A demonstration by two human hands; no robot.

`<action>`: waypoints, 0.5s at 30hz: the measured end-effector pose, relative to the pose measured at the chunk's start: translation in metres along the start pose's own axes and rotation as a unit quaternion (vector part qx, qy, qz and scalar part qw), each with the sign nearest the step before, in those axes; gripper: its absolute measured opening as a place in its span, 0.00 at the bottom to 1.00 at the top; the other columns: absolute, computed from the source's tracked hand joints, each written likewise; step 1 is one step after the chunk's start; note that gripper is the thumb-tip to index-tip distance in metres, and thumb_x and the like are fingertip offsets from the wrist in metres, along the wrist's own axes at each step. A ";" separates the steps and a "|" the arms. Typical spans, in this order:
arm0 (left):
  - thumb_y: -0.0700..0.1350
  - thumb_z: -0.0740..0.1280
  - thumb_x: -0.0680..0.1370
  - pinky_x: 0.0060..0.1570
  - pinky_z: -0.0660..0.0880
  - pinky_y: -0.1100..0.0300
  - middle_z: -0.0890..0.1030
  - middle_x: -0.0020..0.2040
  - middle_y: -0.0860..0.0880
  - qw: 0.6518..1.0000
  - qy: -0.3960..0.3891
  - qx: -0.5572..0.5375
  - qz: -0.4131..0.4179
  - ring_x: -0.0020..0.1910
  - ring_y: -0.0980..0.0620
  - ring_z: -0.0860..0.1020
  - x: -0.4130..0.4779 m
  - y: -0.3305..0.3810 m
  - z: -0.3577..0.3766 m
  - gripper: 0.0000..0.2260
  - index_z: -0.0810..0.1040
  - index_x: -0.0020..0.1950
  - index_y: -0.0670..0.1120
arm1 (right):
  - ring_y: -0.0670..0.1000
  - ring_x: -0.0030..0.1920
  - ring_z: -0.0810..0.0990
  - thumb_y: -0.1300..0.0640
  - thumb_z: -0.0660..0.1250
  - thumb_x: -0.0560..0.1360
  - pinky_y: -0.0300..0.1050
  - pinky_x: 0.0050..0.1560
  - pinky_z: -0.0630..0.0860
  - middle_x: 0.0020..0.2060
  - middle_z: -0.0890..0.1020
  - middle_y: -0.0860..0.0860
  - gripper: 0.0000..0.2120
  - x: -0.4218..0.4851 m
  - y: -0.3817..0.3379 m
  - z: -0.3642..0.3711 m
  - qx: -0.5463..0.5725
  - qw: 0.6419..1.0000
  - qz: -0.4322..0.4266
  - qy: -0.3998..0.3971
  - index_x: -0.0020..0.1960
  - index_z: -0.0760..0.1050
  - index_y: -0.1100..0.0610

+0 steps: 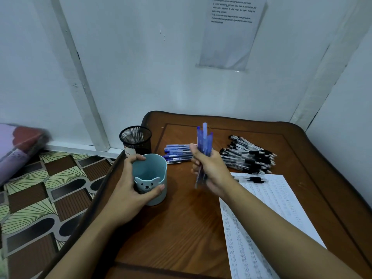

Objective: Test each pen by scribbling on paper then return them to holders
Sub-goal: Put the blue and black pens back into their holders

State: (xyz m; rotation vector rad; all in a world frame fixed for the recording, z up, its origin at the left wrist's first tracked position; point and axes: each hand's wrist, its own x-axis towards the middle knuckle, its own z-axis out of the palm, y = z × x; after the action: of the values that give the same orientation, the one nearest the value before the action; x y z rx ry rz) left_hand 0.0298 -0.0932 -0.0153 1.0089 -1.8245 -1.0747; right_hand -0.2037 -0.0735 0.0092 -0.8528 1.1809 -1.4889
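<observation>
Fingers (pixel 194 152) of the right hand (pixel 213 170) are curling tight round a bundle of blue pens (pixel 205 137), holding them upright above the bench (pixel 181 228), probably so the whole bunch can be dropped in at one go. Those of the left hand (pixel 128 192) are wrapping the teal bear-faced cup (pixel 150 174), thumb across the front and fingertips over the far rim, apparently steadying it as the receiving holder; it is looking empty inside. Just behind it a black mesh holder (pixel 135 139) is standing at the bench's far left corner. More blue pens (pixel 177 153) are lying in a loose row beyond the cup, and a heap of black pens (pixel 247 156) is lying further right, seemingly sorted by colour. One black pen (pixel 252 179) is resting on the scribbled paper (pixel 277 208) beside the right forearm.
</observation>
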 end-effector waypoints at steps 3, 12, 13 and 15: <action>0.55 0.78 0.67 0.58 0.80 0.54 0.74 0.65 0.55 1.000 -0.012 0.005 0.002 0.63 0.53 0.78 0.001 0.003 0.006 0.36 0.62 0.68 0.65 | 0.46 0.26 0.65 0.49 0.66 0.81 0.41 0.28 0.67 0.28 0.64 0.49 0.11 -0.004 -0.011 0.011 0.172 0.984 0.028 0.039 0.44 0.69 0.52; 0.55 0.78 0.69 0.56 0.76 0.67 0.74 0.63 0.61 1.000 -0.025 0.015 0.003 0.61 0.64 0.76 0.005 0.012 0.017 0.35 0.59 0.67 0.67 | 0.44 0.23 0.61 0.49 0.62 0.83 0.38 0.25 0.65 0.26 0.62 0.48 0.17 0.004 -0.050 0.052 0.239 0.970 -0.037 -0.016 0.38 0.64 0.53; 0.54 0.78 0.70 0.57 0.76 0.66 0.73 0.63 0.61 0.999 -0.026 0.020 0.005 0.61 0.64 0.76 0.006 0.013 0.017 0.35 0.59 0.67 0.66 | 0.45 0.23 0.60 0.48 0.62 0.83 0.38 0.25 0.63 0.26 0.60 0.48 0.19 0.005 -0.052 0.056 0.237 0.970 -0.038 -0.028 0.36 0.62 0.54; 0.53 0.78 0.71 0.57 0.76 0.65 0.74 0.62 0.62 0.999 -0.027 0.029 0.010 0.60 0.64 0.77 0.006 0.014 0.020 0.35 0.58 0.67 0.66 | 0.46 0.24 0.60 0.48 0.62 0.83 0.40 0.27 0.62 0.25 0.60 0.48 0.22 0.007 -0.053 0.062 0.231 0.971 -0.035 -0.052 0.34 0.60 0.54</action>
State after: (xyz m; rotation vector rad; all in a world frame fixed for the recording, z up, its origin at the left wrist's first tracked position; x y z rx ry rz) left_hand 0.0063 -0.0885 -0.0083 1.0020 -1.9151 -1.0514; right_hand -0.1621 -0.0953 0.0763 -0.6468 0.6881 -1.6658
